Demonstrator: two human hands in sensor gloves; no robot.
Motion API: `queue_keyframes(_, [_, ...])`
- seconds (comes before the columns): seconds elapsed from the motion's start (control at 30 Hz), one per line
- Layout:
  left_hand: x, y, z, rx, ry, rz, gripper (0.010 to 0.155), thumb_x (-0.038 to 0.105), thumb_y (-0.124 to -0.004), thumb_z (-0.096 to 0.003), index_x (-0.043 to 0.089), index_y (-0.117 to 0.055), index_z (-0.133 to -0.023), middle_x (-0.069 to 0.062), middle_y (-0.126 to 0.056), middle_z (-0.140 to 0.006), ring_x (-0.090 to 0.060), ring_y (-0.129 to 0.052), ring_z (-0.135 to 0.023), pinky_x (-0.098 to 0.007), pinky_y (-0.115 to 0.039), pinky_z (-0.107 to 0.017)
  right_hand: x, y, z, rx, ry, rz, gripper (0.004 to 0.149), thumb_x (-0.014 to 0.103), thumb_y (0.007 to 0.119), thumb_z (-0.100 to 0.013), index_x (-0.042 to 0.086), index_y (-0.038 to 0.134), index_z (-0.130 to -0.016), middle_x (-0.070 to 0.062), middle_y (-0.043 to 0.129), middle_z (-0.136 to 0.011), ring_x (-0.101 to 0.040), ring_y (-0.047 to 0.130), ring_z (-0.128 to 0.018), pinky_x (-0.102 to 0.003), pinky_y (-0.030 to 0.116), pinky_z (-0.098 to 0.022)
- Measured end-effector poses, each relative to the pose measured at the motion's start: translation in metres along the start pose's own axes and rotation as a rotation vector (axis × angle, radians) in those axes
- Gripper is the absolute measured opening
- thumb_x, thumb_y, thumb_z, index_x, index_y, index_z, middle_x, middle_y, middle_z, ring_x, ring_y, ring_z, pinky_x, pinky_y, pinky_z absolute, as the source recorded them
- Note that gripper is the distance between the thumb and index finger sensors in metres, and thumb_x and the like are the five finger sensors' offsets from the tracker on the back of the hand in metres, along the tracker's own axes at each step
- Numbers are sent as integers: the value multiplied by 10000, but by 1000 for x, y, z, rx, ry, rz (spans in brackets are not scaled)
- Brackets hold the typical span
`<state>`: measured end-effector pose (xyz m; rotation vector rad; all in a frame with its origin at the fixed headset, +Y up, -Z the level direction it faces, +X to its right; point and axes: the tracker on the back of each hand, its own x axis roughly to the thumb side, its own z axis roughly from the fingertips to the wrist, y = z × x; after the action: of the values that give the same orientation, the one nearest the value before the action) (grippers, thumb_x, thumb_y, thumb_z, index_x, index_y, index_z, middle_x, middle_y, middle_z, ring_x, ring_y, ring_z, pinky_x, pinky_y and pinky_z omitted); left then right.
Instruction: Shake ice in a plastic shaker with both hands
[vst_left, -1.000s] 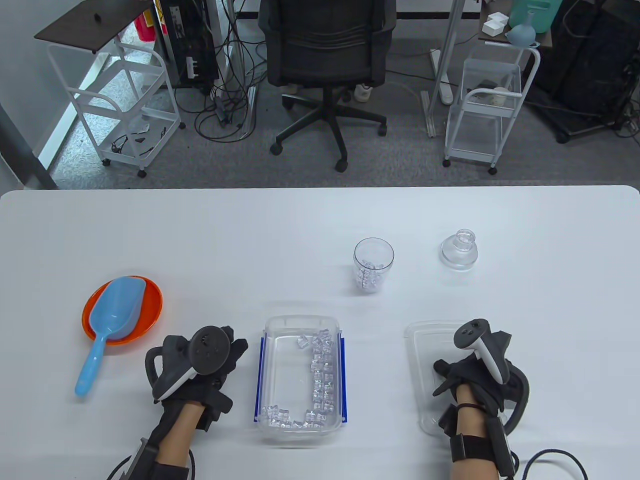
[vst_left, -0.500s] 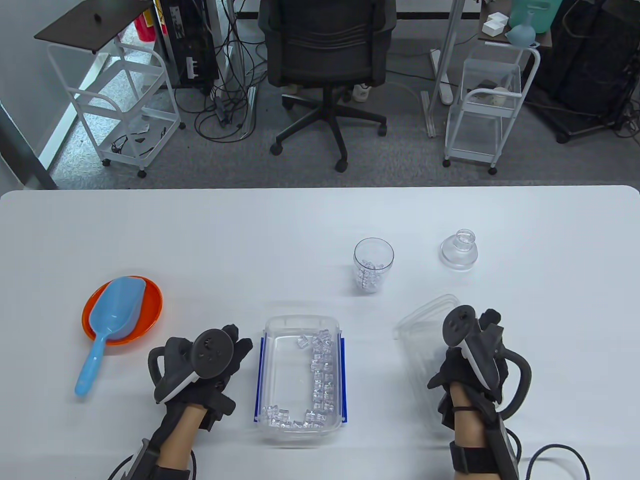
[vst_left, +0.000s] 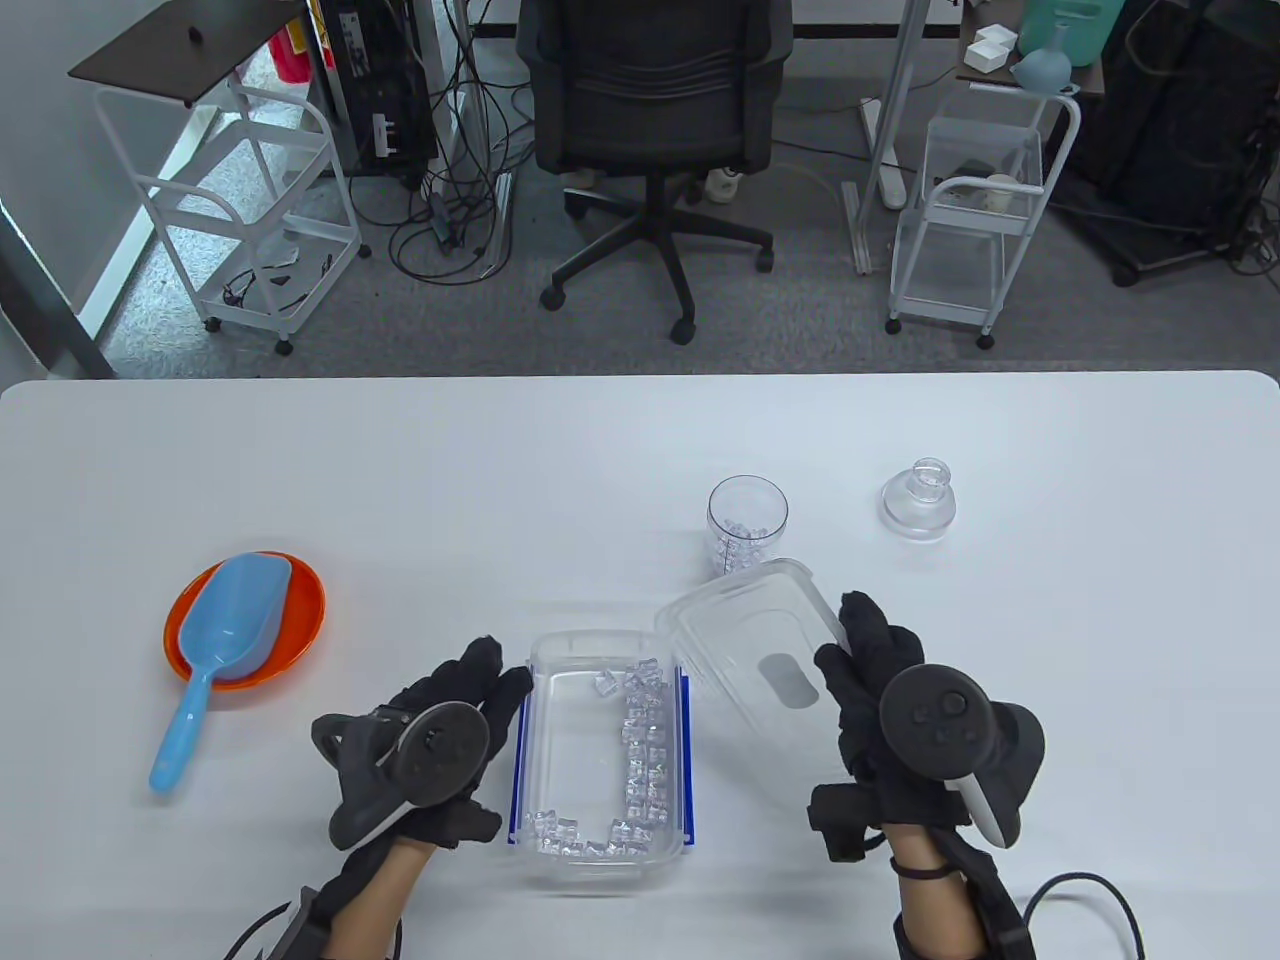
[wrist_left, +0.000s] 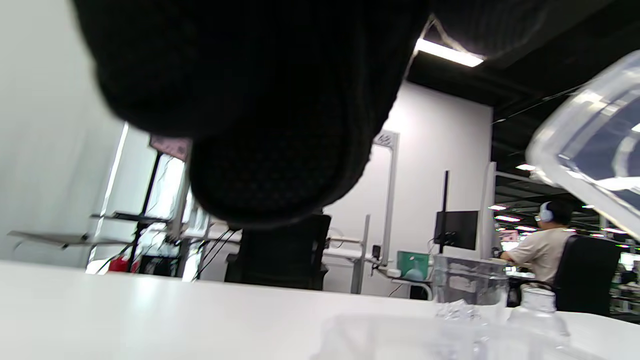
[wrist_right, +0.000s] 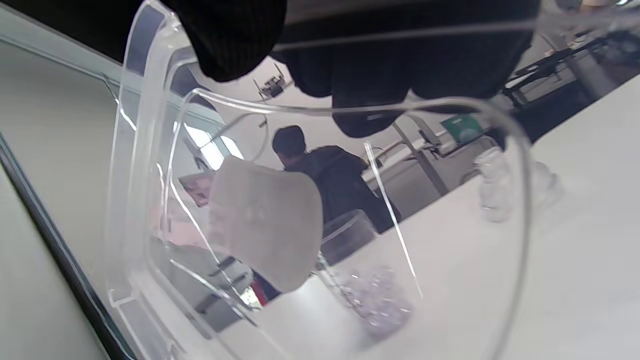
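Clear plastic shaker cup (vst_left: 747, 528), cylindrical, upright on the white worktop (vst_left: 400, 470), open-mouthed, with a small heap of clear ice cubes (vst_left: 738, 560) at its bottom. Its clear domed shaker lid (vst_left: 918, 499), narrow-necked, stands apart to the right of it. Neither hand touches the cup; it sits beyond both, nearer the right one.

Right hand (vst_left: 880, 700), in a black knit glove, holds a clear rectangular container lid (vst_left: 755, 645) by its right edge, fingers curled round the rim. The lid is lifted off the worktop and tilted, its far corner overlapping the base of the cup in the table view; a frosted oval patch shows at its centre.

Left hand (vst_left: 440, 735) rests with straight fingers against the left wall of a clear rectangular plastic tub (vst_left: 560, 740) with blue side clips, holding nothing. Ice cubes lie along the tub's right and near sides.

Far left: a light-blue plastic scoop (vst_left: 215, 650) lies in a shallow orange bowl (vst_left: 300, 620), handle reaching onto the worktop.
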<state>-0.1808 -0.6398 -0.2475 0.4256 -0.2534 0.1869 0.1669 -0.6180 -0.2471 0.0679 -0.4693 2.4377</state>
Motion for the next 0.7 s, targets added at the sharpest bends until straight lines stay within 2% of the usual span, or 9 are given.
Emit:
queue_keyframes(0.07, [17,7,5,55,-66,-31,589,541,-613,-532,120,-856,-866,-78,-1049,-645,-156,-1083,-390,-224,-902,-253,9,2,4,-53,-101,-50,524,256,741,-508,53,642,-981,-140,774,-788,-349,947,-597,-561,809,-475])
queue_keyframes(0.17, [41,15,13,119,-159,12,576,562,-602,-534,164,-842,-875,-35,-1040,-666,-120,-1078,-418,-202,-902,-279,25,11,12,-108,-225,-76,501,267,733,-512,94,647,-974,-112,758,-807,-347,927,-641,-574,771,-522])
queue_keyframes(0.3, [63,13,21,76,-253,97,604,568,-604,-531,164,-785,-941,-61,-1005,-749,-161,-1065,-504,-229,-897,-336,45,27,23,-78,-356,-122,498,284,692,-536,109,583,-989,-90,715,-843,-334,908,-699,-551,776,-539])
queue_keyframes(0.37, [68,6,22,22,-281,104,701,590,-589,-531,135,-599,-1063,-183,-849,-936,-252,-1016,-683,-271,-892,-420,56,39,29,-25,-420,-209,498,290,688,-539,115,578,-992,-89,717,-870,-357,897,-744,-553,779,-543])
queue_keyframes(0.47, [68,1,22,-6,-305,126,866,640,-563,-518,13,-420,-1097,-297,-620,-1064,-333,-898,-850,-317,-855,-537,64,57,35,84,-452,-345,549,350,719,-519,106,598,-995,-111,748,-888,-397,894,-759,-568,777,-536])
queue_keyframes(0.53, [66,0,22,-19,-335,189,905,640,-561,-517,-47,-368,-1075,-331,-595,-1050,-334,-861,-888,-322,-835,-579,66,69,38,180,-474,-434,630,395,741,-501,89,559,-1021,-140,710,-930,-443,839,-799,-582,755,-551])
queue_keyframes(0.6, [65,-1,22,-5,-375,294,881,589,-594,-520,-99,-407,-1039,-359,-658,-987,-322,-898,-843,-316,-848,-553,68,81,42,304,-493,-531,604,386,666,-551,77,516,-1048,-224,615,-997,-531,716,-845,-614,690,-578])
queue_keyframes(0.63, [62,-2,21,4,-364,331,837,535,-621,-533,-108,-423,-1030,-353,-694,-967,-301,-933,-814,-296,-871,-531,68,84,43,336,-482,-566,584,342,635,-575,58,465,-1057,-261,533,-1014,-559,644,-860,-625,655,-590])
queue_keyframes(0.7, [56,-2,18,48,-345,421,732,433,-668,-548,-125,-499,-991,-351,-771,-890,-276,-995,-723,-258,-900,-468,66,88,42,362,-469,-602,571,316,623,-580,57,462,-1063,-263,525,-1029,-568,627,-871,-633,651,-589])
